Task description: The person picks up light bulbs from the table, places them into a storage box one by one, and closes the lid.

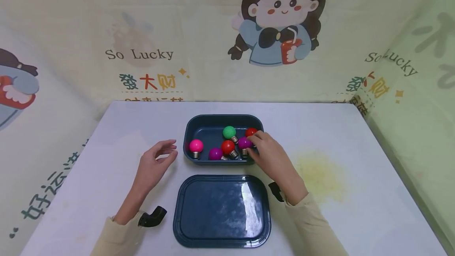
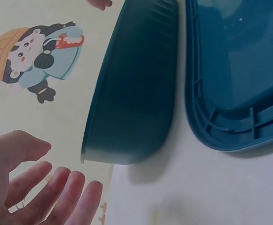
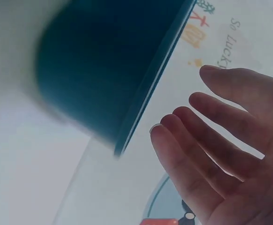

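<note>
A dark blue box (image 1: 206, 162) holds several small bulbs with screw bases. Inside, a pink bulb (image 1: 196, 145) stands at the left, while a green bulb (image 1: 229, 132), a red bulb (image 1: 227, 146) and a purple bulb (image 1: 243, 142) cluster toward the right. My right hand (image 1: 275, 161) is over the box's right end, its fingertips close to that purple bulb; the right wrist view shows its fingers loosely bent with nothing between them. Left of the box, my left hand (image 1: 154, 166) hovers with relaxed fingers apart from the wall, holding nothing.
In front of the box lies a dark blue lid (image 1: 213, 212) on the white table (image 1: 355, 141). Another purple bulb (image 1: 215, 153) and a second red bulb (image 1: 251, 131) are also in the box. A printed cloth (image 1: 206, 31) hangs behind the table.
</note>
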### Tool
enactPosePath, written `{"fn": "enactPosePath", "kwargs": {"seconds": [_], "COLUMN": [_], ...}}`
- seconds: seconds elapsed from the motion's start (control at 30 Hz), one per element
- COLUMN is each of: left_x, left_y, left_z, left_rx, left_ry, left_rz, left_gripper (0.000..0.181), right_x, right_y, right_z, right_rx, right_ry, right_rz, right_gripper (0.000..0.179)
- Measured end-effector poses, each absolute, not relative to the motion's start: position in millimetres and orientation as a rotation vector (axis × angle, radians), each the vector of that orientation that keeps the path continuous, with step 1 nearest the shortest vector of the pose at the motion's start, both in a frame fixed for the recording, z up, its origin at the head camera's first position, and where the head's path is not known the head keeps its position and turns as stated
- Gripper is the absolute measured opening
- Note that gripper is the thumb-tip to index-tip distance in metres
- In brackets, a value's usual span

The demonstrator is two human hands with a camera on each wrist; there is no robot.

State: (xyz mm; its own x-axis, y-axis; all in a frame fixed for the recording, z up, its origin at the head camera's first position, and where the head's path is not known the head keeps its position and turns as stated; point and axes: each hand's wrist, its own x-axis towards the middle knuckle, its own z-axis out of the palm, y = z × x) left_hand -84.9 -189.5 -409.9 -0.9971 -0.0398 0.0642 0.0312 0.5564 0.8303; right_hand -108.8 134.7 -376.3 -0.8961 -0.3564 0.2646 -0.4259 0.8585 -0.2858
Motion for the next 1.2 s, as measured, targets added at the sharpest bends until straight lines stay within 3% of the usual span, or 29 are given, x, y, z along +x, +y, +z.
{"fn": "enactPosePath", "kwargs": {"seconds": [0.37, 1.2], "left_x": [-74.6, -61.8], "left_y": [-190.6, -186.2], "left_z": [-417.3, -434.2], "left_rx": [0.017, 0.035], "left_ry": [-2.75, -2.88], "left_rz": [-1.446, -1.394], "left_gripper": [0.04, 0.035], "right_x": [-98.1, -78.7], "right_y": [157.3, 179.4], "right_z": [-385.2, -406.2], "right_rx": [0.546, 0.426], "right_ry": [-2.838, -3.05], "right_rz": [0.564, 0.695], "right_gripper": [0.021, 0.011]}}
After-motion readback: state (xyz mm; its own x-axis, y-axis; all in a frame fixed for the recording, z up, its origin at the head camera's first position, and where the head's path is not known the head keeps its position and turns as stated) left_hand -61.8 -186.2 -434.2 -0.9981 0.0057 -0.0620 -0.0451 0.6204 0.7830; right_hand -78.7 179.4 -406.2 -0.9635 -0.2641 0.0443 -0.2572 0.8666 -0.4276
